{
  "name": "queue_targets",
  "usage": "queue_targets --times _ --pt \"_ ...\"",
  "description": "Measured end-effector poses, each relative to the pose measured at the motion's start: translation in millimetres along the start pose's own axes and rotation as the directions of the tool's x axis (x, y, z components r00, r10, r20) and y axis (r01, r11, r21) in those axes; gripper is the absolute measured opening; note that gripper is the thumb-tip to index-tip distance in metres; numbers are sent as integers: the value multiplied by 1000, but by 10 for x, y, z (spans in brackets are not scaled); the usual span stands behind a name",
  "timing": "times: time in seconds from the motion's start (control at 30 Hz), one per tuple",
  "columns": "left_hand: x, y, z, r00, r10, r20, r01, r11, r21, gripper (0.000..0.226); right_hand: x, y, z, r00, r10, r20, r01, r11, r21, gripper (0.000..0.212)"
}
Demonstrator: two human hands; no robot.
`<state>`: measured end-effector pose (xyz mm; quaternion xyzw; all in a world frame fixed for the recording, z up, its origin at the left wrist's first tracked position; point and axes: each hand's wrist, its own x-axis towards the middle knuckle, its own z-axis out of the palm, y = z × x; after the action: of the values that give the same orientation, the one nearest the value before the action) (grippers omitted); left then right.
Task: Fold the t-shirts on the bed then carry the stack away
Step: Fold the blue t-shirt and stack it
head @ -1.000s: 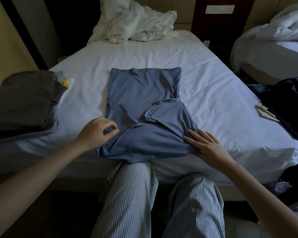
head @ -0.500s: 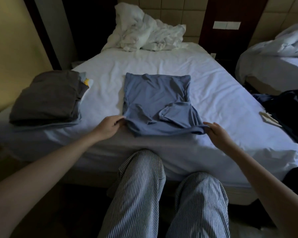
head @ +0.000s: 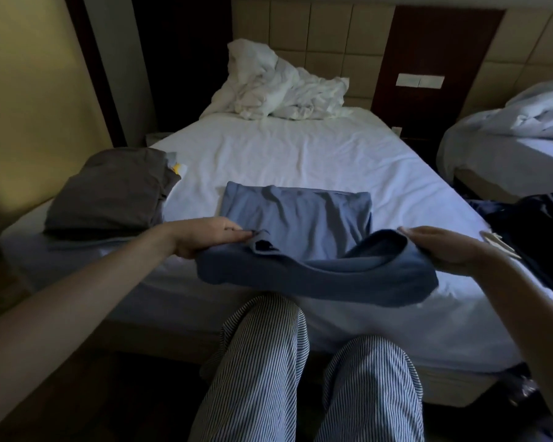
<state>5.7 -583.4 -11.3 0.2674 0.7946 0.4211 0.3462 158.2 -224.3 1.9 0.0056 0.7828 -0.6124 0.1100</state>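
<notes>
A blue t-shirt (head: 296,215) lies on the white bed (head: 300,154), its sides folded in. Its near end is lifted off the sheet and curls toward the far end. My left hand (head: 205,236) grips the near left corner of that raised end. On the right corner my right hand (head: 444,248) holds the same end. A stack of folded t-shirts (head: 112,189), dark grey on top, sits on the bed's left side.
Crumpled white bedding (head: 284,84) is piled at the headboard. Dark clothing (head: 533,228) and a small pale paper item (head: 500,245) lie at the bed's right edge. A second bed (head: 508,145) stands to the right. My striped-trousered legs touch the bed's foot.
Both hands took hold of the blue t-shirt's near corners and lifted that end up off the sheet and toward the far end. The view tilted up.
</notes>
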Motion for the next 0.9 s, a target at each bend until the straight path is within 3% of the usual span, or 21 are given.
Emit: queue_targets --times 0.07,0.13,0.2,0.43,0.6,0.7,0.77,0.8,0.83,0.9 --pt "168 43 -39 986 -24 -163 3 992 -129 50 210 -26 -16 983 23 -183 -20 1000 18 61" --pt "340 67 -131 947 -46 -317 -39 966 -256 35 445 -22 -61 922 50 -385 -25 997 69 46" --pt "531 68 -297 894 -76 -441 -70 949 -306 27 696 -37 -165 865 68 -497 -33 996 80 38" --pt "1295 90 -885 735 -55 -675 -74 984 -161 31 1663 -206 -507 758 41 -651 -63 998 -11 38" --pt "1948 14 -1220 639 -77 -765 -83 982 -168 46 2361 -116 -728 695 -4 -719 -114 987 -116 42" --pt "2252 -218 -1196 630 -123 -766 48 992 -120 41 2643 183 -729 745 -21 -666 -245 921 -303 40" --pt "2383 -387 -1093 629 -119 -768 186 983 1 23 2730 482 -696 792 5 -610 -336 838 -430 39" --pt "2443 -462 -1054 602 -98 -792 223 974 49 17 2763 626 -697 797 -13 -603 -346 809 -475 39" --pt "2481 -519 -1027 551 -78 -831 238 969 66 30 2765 703 -674 781 -39 -623 -345 805 -483 38" --pt "2504 -562 -1030 427 -36 -903 253 964 81 47 2773 753 -675 668 -102 -737 -359 823 -439 36"
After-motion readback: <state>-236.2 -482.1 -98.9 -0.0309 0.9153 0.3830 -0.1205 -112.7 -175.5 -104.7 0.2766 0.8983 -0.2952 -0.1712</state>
